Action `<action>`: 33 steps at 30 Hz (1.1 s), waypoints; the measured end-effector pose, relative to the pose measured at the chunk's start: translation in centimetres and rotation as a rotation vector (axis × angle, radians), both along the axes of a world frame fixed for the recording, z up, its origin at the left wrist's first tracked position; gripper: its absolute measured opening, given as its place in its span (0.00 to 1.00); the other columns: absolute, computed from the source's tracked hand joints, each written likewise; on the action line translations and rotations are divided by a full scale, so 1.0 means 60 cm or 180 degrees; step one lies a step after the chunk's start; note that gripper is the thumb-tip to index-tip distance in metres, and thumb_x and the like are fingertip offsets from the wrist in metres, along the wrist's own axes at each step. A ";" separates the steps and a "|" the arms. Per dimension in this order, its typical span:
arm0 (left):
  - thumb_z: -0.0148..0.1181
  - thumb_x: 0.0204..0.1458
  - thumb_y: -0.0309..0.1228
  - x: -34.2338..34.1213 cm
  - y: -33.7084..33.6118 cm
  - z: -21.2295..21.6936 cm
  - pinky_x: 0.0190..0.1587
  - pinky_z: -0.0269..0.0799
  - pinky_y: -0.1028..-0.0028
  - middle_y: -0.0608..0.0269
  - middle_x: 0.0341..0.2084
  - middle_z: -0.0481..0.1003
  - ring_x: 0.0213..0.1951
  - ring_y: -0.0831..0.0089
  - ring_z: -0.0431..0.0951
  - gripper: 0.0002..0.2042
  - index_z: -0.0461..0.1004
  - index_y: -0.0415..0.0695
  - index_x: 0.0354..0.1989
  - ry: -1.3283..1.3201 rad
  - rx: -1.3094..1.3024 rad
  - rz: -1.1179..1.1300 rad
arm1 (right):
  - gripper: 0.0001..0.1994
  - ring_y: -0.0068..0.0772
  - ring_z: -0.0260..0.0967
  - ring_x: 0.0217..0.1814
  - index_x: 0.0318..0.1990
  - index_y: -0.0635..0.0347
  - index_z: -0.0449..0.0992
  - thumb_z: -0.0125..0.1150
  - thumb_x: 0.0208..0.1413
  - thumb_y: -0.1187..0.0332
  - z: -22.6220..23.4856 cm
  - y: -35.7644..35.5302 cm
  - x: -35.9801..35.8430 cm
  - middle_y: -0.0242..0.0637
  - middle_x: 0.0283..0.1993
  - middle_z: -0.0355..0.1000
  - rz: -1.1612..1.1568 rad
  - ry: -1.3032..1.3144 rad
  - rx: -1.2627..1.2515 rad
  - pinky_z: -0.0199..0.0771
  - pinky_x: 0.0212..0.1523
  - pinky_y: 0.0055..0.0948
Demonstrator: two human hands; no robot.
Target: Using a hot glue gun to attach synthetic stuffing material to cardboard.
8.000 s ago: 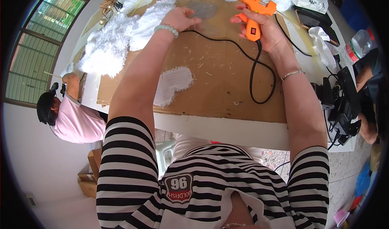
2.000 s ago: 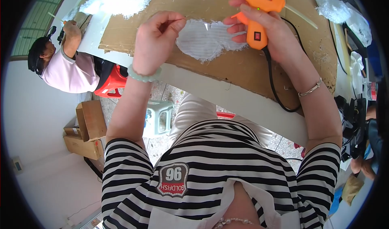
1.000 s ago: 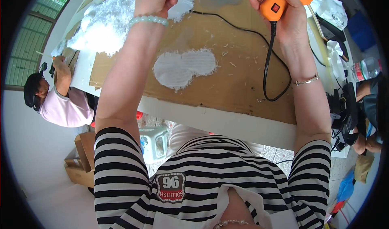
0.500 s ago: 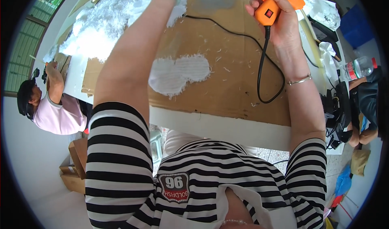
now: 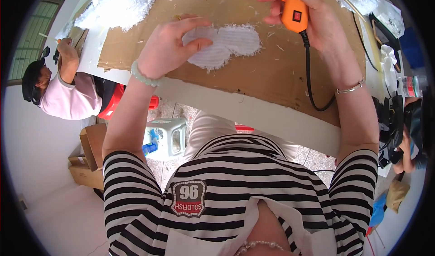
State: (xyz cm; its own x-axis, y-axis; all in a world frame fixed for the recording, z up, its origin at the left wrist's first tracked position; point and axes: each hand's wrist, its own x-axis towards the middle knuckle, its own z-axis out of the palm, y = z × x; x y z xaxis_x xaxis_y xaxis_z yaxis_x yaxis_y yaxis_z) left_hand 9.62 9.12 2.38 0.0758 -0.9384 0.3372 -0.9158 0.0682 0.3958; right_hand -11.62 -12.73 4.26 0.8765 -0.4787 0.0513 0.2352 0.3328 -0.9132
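Note:
A white fabric piece (image 5: 233,43) with two rounded lobes and frayed, fuzzy edges lies flat on a brown cardboard sheet (image 5: 272,81). My left hand (image 5: 170,43) is over its left end, thumb and fingers apart, with nothing visible between them. At the upper right, my right hand (image 5: 324,23) is wrapped round an orange glue gun (image 5: 295,14) with a red switch. A pale stick extends from its back end. From the handle a black cord (image 5: 310,77) loops down over the cardboard. The gun's front is cut off by the top edge.
Fluffy white material (image 5: 120,7) is heaped at the far left. A clear plastic bag (image 5: 385,16), black devices with cables (image 5: 389,124) and a bottle (image 5: 411,86) crowd the right side. Another person (image 5: 68,93) works at the left. A pale stool (image 5: 167,136) stands below the table edge.
My left hand has come back from the far side to the white fabric piece. My right hand still holds the glue gun. The whole view has shifted, showing more floor and stool.

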 end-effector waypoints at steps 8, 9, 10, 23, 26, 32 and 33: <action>0.67 0.51 0.30 -0.014 0.012 -0.016 0.41 0.76 0.62 0.53 0.43 0.81 0.37 0.53 0.81 0.14 0.80 0.43 0.46 0.0029 0.0020 0.0082 | 0.20 0.28 0.78 0.36 0.57 0.60 0.73 0.60 0.64 0.57 -0.031 0.044 0.016 0.42 0.41 0.79 0.0104 0.0631 -0.0555 0.83 0.42 0.32; 0.67 0.51 0.30 -0.011 0.012 -0.017 0.41 0.76 0.62 0.53 0.43 0.81 0.36 0.53 0.81 0.13 0.80 0.43 0.46 0.0138 0.0089 0.0161 | 0.20 0.28 0.78 0.35 0.57 0.60 0.73 0.61 0.63 0.58 -0.034 0.048 0.015 0.42 0.40 0.79 0.0106 0.0685 -0.0555 0.83 0.42 0.33; 0.67 0.51 0.30 -0.007 0.011 -0.018 0.40 0.77 0.62 0.53 0.43 0.81 0.35 0.53 0.81 0.13 0.80 0.43 0.46 0.0247 0.0156 0.0237 | 0.20 0.29 0.79 0.34 0.57 0.61 0.73 0.62 0.63 0.58 -0.035 0.052 0.014 0.41 0.39 0.79 0.0104 0.0740 -0.0556 0.84 0.42 0.33; 0.66 0.53 0.38 -0.014 -0.002 -0.017 0.35 0.75 0.62 0.56 0.30 0.80 0.29 0.55 0.80 0.12 0.83 0.47 0.42 -0.0908 -0.0162 0.0322 | 0.23 0.30 0.79 0.34 0.58 0.62 0.73 0.64 0.61 0.57 -0.039 0.054 0.018 0.42 0.40 0.78 -0.0070 0.0866 -0.0384 0.84 0.43 0.35; 0.63 0.57 0.39 0.013 0.001 -0.021 0.37 0.77 0.66 0.54 0.33 0.81 0.31 0.60 0.82 0.12 0.83 0.46 0.43 -0.0392 -0.0178 0.0425 | 0.17 0.30 0.76 0.34 0.48 0.61 0.74 0.66 0.60 0.59 -0.035 0.056 0.015 0.42 0.39 0.76 -0.0017 0.0784 -0.0305 0.84 0.39 0.33; 0.58 0.64 0.31 0.057 0.022 -0.008 0.43 0.77 0.76 0.57 0.39 0.84 0.38 0.76 0.83 0.11 0.81 0.38 0.47 0.1403 -0.0936 0.0999 | 0.17 0.30 0.76 0.35 0.48 0.62 0.74 0.66 0.60 0.59 -0.035 0.055 0.016 0.42 0.38 0.76 -0.0007 0.0775 -0.0293 0.84 0.39 0.33; 0.57 0.64 0.29 0.049 0.027 -0.008 0.44 0.77 0.77 0.58 0.39 0.84 0.38 0.78 0.82 0.10 0.81 0.37 0.47 0.1472 -0.1280 0.1019 | 0.19 0.30 0.77 0.35 0.51 0.62 0.74 0.65 0.60 0.58 -0.036 0.053 0.017 0.42 0.38 0.77 -0.0061 0.0764 -0.0291 0.84 0.41 0.34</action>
State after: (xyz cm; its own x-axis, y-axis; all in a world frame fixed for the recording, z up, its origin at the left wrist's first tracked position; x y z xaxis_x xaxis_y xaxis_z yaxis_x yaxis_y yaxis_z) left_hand 12.57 10.71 1.91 0.5481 -0.6546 0.5207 -0.6587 0.0459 0.7510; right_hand -10.63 -9.53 2.07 0.8596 -0.4982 -0.1131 0.0137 0.2438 -0.9697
